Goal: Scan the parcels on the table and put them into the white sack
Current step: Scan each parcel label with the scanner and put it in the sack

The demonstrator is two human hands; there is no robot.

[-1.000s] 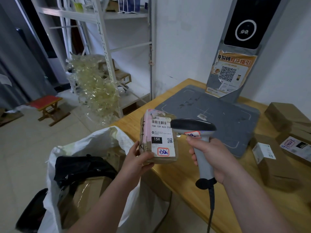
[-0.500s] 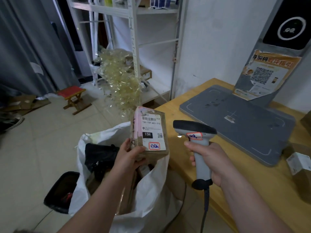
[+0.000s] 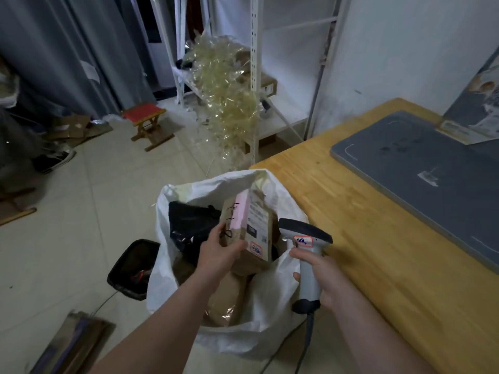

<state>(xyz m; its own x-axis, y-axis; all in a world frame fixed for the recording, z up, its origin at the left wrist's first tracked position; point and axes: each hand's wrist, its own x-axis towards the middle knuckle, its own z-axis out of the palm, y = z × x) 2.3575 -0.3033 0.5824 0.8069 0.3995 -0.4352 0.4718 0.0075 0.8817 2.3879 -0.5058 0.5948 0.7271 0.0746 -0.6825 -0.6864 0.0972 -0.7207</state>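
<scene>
My left hand (image 3: 218,253) grips a small brown parcel (image 3: 249,225) with a pink strip and a white label, tilted over the open mouth of the white sack (image 3: 167,268). The sack stands on the floor beside the wooden table (image 3: 364,238) and holds a black bag (image 3: 189,225) and brown parcels (image 3: 226,300). My right hand (image 3: 321,279) holds the grey barcode scanner (image 3: 306,255) by its handle, just right of the sack at the table's edge. The scanner's cable hangs down.
A grey scanning mat (image 3: 421,174) lies on the table at the right. A black bin (image 3: 133,268) sits on the floor left of the sack. A red stool (image 3: 147,122), white shelving (image 3: 253,76) with a clump of clear tape and dark curtains stand behind.
My left hand has carried the parcel leftward and down from in front of the scanner to over the sack's mouth. My view has swung left; the parcels on the table are out of view.
</scene>
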